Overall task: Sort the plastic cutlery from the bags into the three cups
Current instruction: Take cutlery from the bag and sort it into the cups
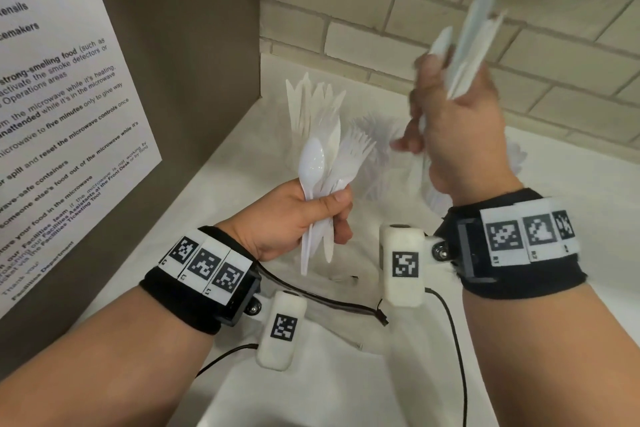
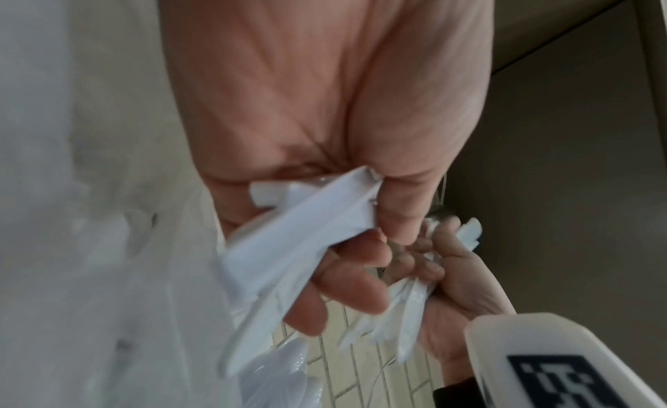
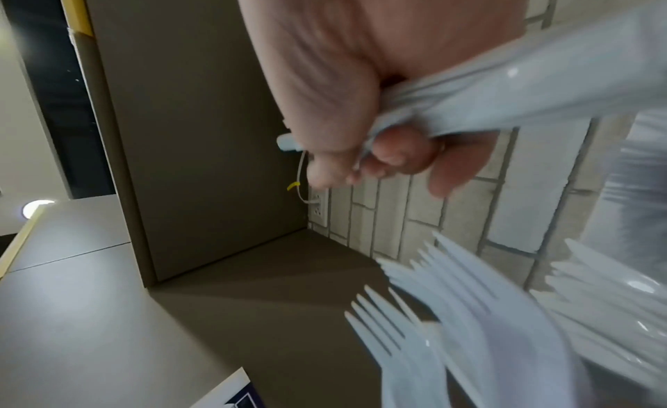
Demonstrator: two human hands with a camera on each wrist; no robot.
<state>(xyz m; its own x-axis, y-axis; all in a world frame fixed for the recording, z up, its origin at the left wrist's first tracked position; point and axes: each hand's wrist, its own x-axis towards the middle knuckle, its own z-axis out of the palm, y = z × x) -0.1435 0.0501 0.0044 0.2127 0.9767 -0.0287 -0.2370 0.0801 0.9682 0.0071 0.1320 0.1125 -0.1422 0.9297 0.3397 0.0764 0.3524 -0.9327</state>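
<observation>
My left hand (image 1: 322, 215) grips a mixed bundle of white plastic cutlery (image 1: 322, 163), a spoon, forks and knives, by the handles, heads up; the handle ends (image 2: 299, 223) stick out of the fist. My right hand (image 1: 453, 135) is raised to the right and holds another bunch of cutlery (image 1: 474, 42) pointing up; it is blurred. Behind the hands stand clear cups: knives (image 1: 311, 104) at the left, forks (image 1: 374, 135) in the middle, more pieces (image 1: 516, 152) at the right. Forks (image 3: 415, 314) and spoons (image 3: 613, 285) fan out below the right hand.
A brown cabinet side with a printed microwave notice (image 1: 62, 107) closes off the left. A pale brick wall (image 1: 398, 3) runs behind the white counter (image 1: 571, 218). A clear zip bag (image 1: 332, 302) lies near the counter's front, under my wrists.
</observation>
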